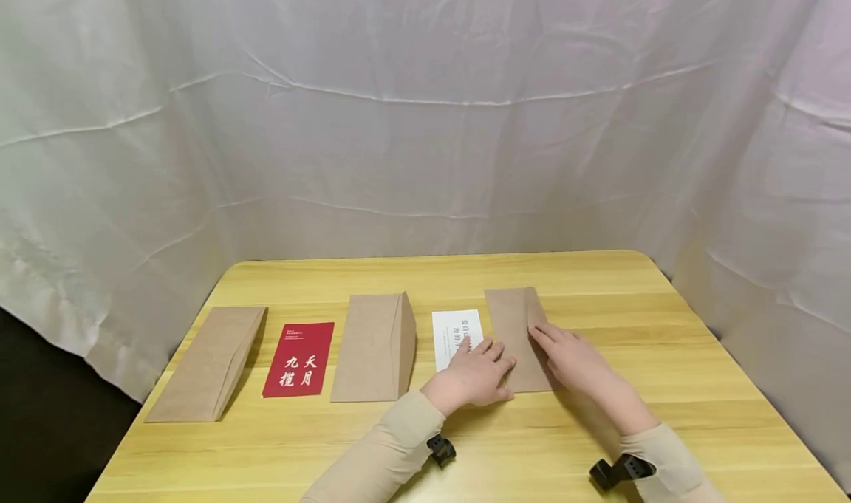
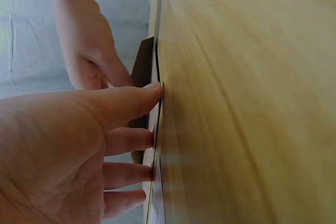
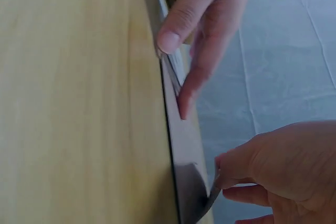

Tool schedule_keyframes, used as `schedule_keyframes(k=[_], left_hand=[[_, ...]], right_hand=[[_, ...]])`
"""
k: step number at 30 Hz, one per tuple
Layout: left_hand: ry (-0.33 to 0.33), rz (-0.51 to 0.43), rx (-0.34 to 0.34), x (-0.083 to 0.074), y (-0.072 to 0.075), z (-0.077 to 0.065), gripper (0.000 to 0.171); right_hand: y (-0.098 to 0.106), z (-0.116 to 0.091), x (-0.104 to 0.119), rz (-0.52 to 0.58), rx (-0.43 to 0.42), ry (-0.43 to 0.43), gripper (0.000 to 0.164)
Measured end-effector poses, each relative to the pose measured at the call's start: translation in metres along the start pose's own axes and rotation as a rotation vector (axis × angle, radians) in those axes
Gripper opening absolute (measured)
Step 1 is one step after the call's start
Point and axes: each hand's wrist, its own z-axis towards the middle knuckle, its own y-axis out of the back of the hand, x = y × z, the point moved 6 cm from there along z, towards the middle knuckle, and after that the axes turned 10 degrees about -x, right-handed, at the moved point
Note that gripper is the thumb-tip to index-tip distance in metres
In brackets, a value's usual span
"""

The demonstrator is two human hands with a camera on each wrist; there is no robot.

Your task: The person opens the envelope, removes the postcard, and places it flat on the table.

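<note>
A brown paper envelope (image 1: 510, 318) lies upright on the table, its long flap (image 1: 537, 309) along the right side and partly raised. My left hand (image 1: 475, 374) is spread over the envelope's lower left edge, fingers fairly straight. In the left wrist view its thumb (image 2: 142, 100) touches the near edge. My right hand (image 1: 575, 355) pinches the raised flap at its edge; in the right wrist view the flap (image 3: 209, 203) stands up at the thumb. A white card (image 1: 447, 329) with dark printed characters lies just left, partly covered by the left hand.
Left of the white card lie another brown envelope (image 1: 366, 348) with its flap on the right, a red card (image 1: 309, 340) with white characters, and a third brown envelope (image 1: 202, 363). They rest on a wood-grain table (image 1: 266, 451). Pale curtains (image 1: 425, 156) hang behind and beside it.
</note>
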Motion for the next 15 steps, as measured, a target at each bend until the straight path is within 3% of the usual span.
schedule_keyframes(k=[7,15], left_hand=[[-0.001,-0.01,0.005,0.001,0.003,-0.001,0.064],[-0.013,-0.02,0.001,0.0,0.003,-0.001,0.063]], right_hand=[[0.011,0.003,-0.013,-0.057,-0.07,-0.008,0.06],[0.015,-0.002,-0.038,-0.092,-0.091,-0.066,0.047]])
